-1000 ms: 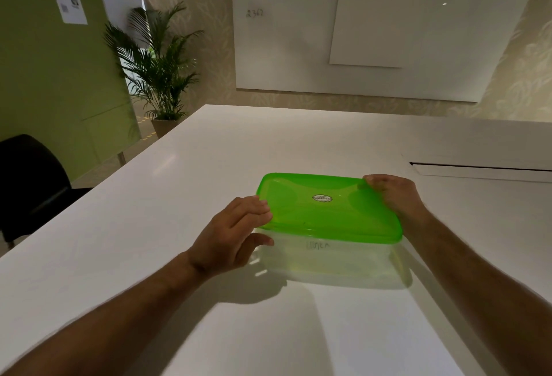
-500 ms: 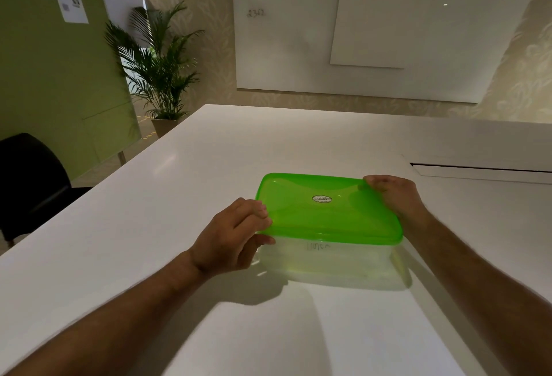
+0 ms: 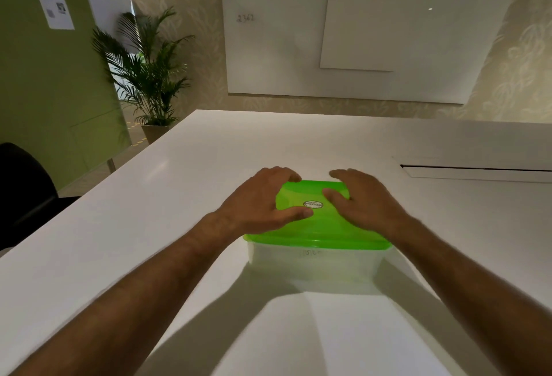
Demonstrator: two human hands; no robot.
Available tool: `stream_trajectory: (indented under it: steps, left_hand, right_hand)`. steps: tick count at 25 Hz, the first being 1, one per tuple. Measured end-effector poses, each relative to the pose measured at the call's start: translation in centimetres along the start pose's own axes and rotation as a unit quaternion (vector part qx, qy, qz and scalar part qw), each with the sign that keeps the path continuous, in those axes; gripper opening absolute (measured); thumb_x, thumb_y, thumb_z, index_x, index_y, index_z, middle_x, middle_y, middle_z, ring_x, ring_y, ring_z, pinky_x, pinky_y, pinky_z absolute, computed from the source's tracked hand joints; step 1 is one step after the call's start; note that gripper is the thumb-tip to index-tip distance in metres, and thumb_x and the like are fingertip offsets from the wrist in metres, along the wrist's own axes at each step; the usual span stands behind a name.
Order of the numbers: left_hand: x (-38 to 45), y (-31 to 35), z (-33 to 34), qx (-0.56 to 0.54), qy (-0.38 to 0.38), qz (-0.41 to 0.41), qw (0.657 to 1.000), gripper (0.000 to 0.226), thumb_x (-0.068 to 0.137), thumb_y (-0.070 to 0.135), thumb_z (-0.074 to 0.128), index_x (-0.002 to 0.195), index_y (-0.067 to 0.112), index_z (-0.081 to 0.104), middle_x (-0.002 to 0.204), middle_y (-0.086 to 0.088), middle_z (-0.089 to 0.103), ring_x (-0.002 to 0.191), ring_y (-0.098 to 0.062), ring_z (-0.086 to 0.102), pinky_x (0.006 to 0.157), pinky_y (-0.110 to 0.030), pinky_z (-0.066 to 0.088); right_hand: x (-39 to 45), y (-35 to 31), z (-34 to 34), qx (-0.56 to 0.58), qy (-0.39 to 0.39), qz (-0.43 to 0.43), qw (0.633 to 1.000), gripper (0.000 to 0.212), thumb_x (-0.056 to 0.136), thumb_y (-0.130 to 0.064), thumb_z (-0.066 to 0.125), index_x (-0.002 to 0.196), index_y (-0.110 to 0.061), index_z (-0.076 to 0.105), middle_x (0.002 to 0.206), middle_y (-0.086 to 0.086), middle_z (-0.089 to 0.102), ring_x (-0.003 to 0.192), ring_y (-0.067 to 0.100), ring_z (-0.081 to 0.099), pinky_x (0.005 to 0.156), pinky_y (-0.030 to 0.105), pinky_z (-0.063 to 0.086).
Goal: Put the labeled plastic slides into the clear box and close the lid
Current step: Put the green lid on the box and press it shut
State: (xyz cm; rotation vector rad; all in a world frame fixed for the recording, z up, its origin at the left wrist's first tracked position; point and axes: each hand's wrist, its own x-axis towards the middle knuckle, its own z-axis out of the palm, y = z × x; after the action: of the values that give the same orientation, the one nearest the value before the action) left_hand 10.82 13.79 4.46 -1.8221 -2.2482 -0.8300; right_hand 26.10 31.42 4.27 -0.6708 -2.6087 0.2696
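One white table (image 3: 179, 196) is filling most of the view; a dark slot (image 3: 475, 168) is running along its far right side. Two whiteboards (image 3: 274, 47) are hanging overlapped on the patterned wall behind, the left one bearing faint writing; one potted palm (image 3: 149, 77) is standing at the far left corner, beside a green wall carrying one paper sheet (image 3: 52, 1); one black chair (image 3: 24, 184) is showing at the left edge.

One clear box (image 3: 313, 268) is sitting on the table near the middle, just ahead of the person; one green lid (image 3: 316, 232) is lying over its top, covering it from edge to edge; whether it is fully snapped down cannot be told. Faint writing is showing through the near wall, but the contents are too blurred to count, so the slides cannot be made out.

Two bare hands are resting on the lid. The left hand (image 3: 263, 202) is lying over the lid's left part, fingers bent over the far edge, thumb pressing flat near the oval sticker (image 3: 312, 204) at the centre; the right hand (image 3: 361, 199) is lying over the right part, fingers reaching toward the far edge, thumb flat on the lid; neither is gripping anything, both are pressing down.
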Motion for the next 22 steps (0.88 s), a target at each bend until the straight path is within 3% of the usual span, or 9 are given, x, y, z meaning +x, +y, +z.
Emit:
stream_trajectory:
  steps: [3,6,10,22]
  left_hand:
    - [0.7,0.2,0.9,0.032,-0.134,-0.071,0.988,0.101,0.076,0.083,0.044,0.154,0.023,0.024,0.163,0.003,0.022,0.150,-0.012,0.014,0.120,-0.033,0.013]
    - [1.1,0.1,1.1,0.080,-0.200,-0.090,0.972,0.118,0.065,0.093,0.020,0.157,0.020,0.007,0.166,0.001,0.002,0.152,-0.009,-0.004,0.123,-0.037,-0.002]
    - [1.1,0.0,1.3,0.111,-0.218,-0.085,0.966,0.118,0.066,0.093,0.012,0.157,0.018,0.002,0.166,-0.001,-0.004,0.151,-0.010,-0.008,0.123,-0.040,-0.003]
    - [1.4,0.1,1.2,0.129,-0.238,-0.087,0.959,0.106,0.078,0.086,0.018,0.157,0.017,-0.001,0.166,-0.002,-0.007,0.151,-0.012,-0.009,0.123,-0.043,-0.004]
  right_hand:
    - [-0.6,-1.4,0.7,-0.088,-0.095,-0.017,0.991,0.077,0.092,-0.064,0.033,0.150,-0.014,0.027,0.157,0.009,0.030,0.146,0.029,0.021,0.117,0.046,0.020]
    - [-0.6,-1.5,0.7,-0.112,-0.156,-0.019,0.981,0.081,0.092,-0.068,0.020,0.154,-0.016,0.014,0.162,0.010,0.012,0.150,0.025,0.007,0.120,0.048,0.010]
    - [-0.5,-1.5,0.9,-0.128,-0.201,-0.009,0.971,0.081,0.091,-0.070,0.012,0.155,-0.020,0.001,0.164,0.006,-0.004,0.150,0.020,-0.005,0.121,0.046,0.000]
    - [-0.5,-1.6,0.9,-0.140,-0.216,-0.004,0.966,0.081,0.091,-0.070,0.011,0.155,-0.022,-0.001,0.163,0.004,-0.008,0.150,0.018,-0.008,0.121,0.045,-0.001]
